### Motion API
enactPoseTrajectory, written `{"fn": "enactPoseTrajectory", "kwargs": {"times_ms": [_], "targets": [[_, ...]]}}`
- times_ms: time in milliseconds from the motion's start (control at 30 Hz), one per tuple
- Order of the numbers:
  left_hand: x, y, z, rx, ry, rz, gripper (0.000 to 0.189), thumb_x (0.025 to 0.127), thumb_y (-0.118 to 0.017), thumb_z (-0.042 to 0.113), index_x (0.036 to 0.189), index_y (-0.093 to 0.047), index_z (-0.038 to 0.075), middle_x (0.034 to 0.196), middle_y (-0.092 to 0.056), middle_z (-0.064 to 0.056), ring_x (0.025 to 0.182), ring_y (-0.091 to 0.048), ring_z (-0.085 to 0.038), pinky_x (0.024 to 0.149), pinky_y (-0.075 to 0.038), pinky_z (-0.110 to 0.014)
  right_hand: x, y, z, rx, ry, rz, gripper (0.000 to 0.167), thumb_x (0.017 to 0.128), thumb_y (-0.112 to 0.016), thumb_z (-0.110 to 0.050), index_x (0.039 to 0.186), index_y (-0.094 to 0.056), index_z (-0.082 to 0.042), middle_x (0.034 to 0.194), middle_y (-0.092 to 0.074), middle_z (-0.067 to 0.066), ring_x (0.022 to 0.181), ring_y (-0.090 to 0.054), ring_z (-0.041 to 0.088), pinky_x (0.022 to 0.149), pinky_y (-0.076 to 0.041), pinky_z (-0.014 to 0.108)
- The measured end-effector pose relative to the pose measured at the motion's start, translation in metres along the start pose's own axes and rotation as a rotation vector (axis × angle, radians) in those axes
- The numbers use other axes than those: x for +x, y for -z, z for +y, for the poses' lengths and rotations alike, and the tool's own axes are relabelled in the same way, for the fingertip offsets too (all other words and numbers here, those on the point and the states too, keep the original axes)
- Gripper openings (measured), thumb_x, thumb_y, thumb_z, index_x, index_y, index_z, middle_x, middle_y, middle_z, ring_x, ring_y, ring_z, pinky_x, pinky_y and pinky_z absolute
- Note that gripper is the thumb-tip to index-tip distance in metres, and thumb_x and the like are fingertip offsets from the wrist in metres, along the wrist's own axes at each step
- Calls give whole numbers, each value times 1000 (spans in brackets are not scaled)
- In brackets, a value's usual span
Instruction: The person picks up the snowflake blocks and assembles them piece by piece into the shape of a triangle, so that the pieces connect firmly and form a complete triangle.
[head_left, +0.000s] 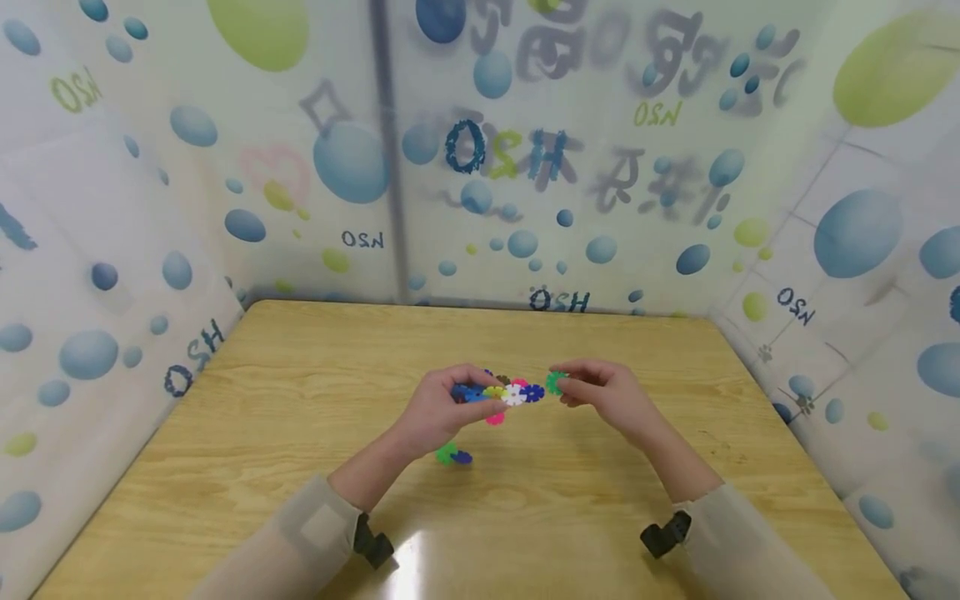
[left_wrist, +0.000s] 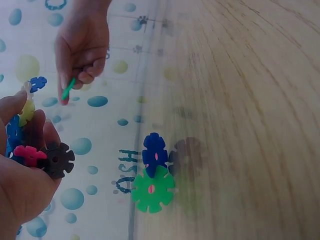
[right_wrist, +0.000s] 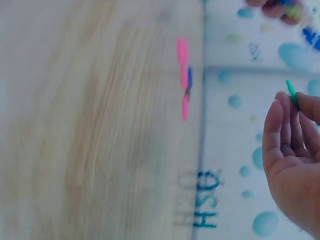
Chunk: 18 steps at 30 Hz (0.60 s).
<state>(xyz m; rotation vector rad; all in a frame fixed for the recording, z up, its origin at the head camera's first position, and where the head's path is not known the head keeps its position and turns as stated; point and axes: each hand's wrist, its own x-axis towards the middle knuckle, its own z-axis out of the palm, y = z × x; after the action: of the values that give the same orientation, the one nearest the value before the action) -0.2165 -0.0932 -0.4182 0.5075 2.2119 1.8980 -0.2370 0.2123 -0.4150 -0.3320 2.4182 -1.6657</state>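
My left hand (head_left: 442,406) grips a joined cluster of notched plastic snowflake discs between thumb and fingers. A white disc (head_left: 514,395), a yellow disc (left_wrist: 27,113) and a dark blue disc (head_left: 533,393) run along the cluster; a black disc (left_wrist: 58,160) and a pink disc (left_wrist: 31,154) show beside the palm. Across from it, my right hand (head_left: 609,396) pinches a single green disc (head_left: 555,382) by thumb and fingertips. That green disc is a small gap away from the dark blue disc. My palm hides part of the cluster.
A bright green disc (left_wrist: 153,189) joined to a blue disc (left_wrist: 155,152) stands on the wooden table (head_left: 300,358), nearer me than the left hand. Several pink discs (right_wrist: 183,60) with a blue one stand on the table too. Bubble-patterned curtains (head_left: 480,250) enclose the table.
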Motion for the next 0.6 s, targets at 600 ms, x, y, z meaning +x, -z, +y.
{"fn": "enactPoseTrajectory", "kwargs": {"times_ms": [600], "targets": [[-2, 0, -4, 41, -5, -5, 22, 95, -89, 24, 115, -81, 17, 90, -65, 0, 73, -52, -15, 64, -45, -21, -25, -12, -23, 201, -86, -19, 35, 110, -70, -23, 137, -74, -1, 106, -78, -1, 90, -74, 15, 89, -66, 31]]}}
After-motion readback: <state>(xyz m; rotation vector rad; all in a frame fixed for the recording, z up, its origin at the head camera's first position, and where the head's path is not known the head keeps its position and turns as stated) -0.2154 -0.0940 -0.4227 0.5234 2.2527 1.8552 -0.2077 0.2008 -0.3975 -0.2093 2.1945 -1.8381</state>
